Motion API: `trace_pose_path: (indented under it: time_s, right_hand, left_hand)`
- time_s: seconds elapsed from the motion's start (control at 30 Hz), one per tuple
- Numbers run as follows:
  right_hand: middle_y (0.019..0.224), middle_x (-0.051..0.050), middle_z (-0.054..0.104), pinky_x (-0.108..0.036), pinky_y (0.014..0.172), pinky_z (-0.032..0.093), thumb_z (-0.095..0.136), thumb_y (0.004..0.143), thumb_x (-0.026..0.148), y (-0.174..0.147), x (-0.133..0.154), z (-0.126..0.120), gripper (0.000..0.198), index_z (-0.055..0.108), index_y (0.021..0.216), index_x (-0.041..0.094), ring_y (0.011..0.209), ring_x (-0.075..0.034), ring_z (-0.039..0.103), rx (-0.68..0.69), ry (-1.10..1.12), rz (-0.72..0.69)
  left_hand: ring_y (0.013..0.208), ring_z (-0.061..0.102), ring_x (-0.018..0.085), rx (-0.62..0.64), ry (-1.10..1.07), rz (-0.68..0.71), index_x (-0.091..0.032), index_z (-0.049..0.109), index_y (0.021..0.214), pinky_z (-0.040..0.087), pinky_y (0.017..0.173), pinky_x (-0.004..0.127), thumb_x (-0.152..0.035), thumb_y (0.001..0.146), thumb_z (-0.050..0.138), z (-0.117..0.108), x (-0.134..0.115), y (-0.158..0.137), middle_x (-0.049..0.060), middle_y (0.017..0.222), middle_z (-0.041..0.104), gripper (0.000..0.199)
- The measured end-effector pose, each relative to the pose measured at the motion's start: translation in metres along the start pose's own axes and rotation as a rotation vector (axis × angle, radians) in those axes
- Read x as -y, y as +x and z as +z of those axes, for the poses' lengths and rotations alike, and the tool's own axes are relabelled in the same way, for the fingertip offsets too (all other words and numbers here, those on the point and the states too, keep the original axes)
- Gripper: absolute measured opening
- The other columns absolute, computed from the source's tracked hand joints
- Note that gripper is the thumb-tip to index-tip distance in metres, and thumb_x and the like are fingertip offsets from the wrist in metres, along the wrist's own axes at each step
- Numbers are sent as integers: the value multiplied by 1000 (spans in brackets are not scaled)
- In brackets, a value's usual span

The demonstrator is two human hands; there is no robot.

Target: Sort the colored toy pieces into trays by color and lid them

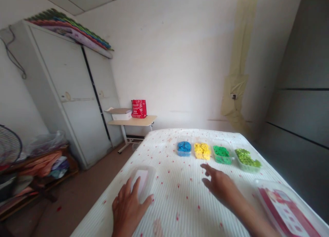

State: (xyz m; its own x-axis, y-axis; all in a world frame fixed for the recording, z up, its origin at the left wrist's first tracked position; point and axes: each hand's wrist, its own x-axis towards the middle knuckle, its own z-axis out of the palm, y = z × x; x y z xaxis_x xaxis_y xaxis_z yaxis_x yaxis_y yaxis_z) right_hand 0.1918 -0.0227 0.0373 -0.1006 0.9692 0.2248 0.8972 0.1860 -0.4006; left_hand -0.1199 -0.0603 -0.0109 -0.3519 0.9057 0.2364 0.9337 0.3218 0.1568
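Note:
My left hand [131, 202] is over the near left of the table, fingers spread, beside a clear plastic container [149, 177] with a white card [140, 178] in it; whether they touch I cannot tell. Above the middle of the table is my right hand [216, 178], fingers apart and partly bent, with nothing seen in it. Beyond it stands a row of clear tubs of small flat pieces: blue pieces [184, 148], yellow pieces [202, 150], green pieces [221, 153] and light green pieces [246, 158].
A white ribbed cloth with red spots [177, 196] covers the table. At the near right lies a large clear plastic box [285, 206] with a red and white label. Behind are a small desk [144, 121] with a red bag [139, 109], and a grey cabinet [69, 93] on the left.

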Motion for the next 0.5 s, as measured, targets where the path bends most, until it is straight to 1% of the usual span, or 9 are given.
trace_pose_path:
  time_s: [0.07, 0.1, 0.23, 0.27, 0.33, 0.43, 0.5]
  right_hand:
    - [98, -10, 67, -31, 71, 43, 47, 77, 22, 27, 20, 24, 52, 43, 128, 19, 85, -22, 62, 45, -99, 9]
    - [98, -12, 67, -31, 70, 43, 46, 78, 20, 39, 25, 34, 54, 39, 131, 18, 85, -22, 62, 56, -148, 20]
    - [98, -15, 66, -30, 66, 45, 45, 79, 15, 81, 31, 58, 58, 30, 135, 16, 84, -23, 63, 42, -185, 88]
    - [97, -15, 66, -30, 66, 45, 46, 80, 14, 88, 31, 62, 57, 31, 135, 16, 83, -22, 63, 37, -169, 108]
    - [96, -13, 65, -30, 68, 46, 48, 83, 17, 98, 32, 67, 49, 37, 131, 16, 83, -21, 63, 35, -120, 137]
    - [107, -9, 59, -34, 76, 48, 51, 85, 27, 105, 33, 72, 34, 49, 118, 17, 91, -19, 58, 42, -58, 142]
    - [112, -7, 55, -37, 79, 48, 51, 85, 32, 105, 33, 74, 31, 51, 113, 17, 95, -18, 56, 41, -43, 132]
  left_hand:
    - [126, 29, 31, 4, -7, -3, -26, 38, 131, 25, 97, 47, -52, 68, 49, 5, 1, -3, 9, 142, 29, 70]
    - [126, 29, 31, -1, -5, -10, -26, 38, 132, 24, 98, 48, -50, 68, 49, 7, 1, -4, 9, 142, 29, 69]
    - [127, 27, 32, -36, 23, -60, -26, 38, 131, 18, 99, 53, -46, 70, 46, 11, 1, -4, 10, 143, 28, 65]
    - [128, 26, 33, -38, 27, -72, -27, 38, 131, 17, 99, 55, -47, 70, 46, 13, 1, -4, 10, 143, 26, 65]
    - [128, 24, 35, -26, 25, -84, -28, 36, 132, 15, 98, 58, -49, 68, 47, 15, 1, -3, 10, 144, 25, 68]
    - [129, 21, 36, -13, 16, -87, -29, 33, 133, 15, 97, 60, -51, 67, 48, 17, 1, -3, 10, 145, 22, 71]
    - [130, 21, 36, -4, 12, -85, -28, 34, 133, 15, 97, 59, -50, 67, 48, 16, 0, -3, 11, 145, 21, 71]
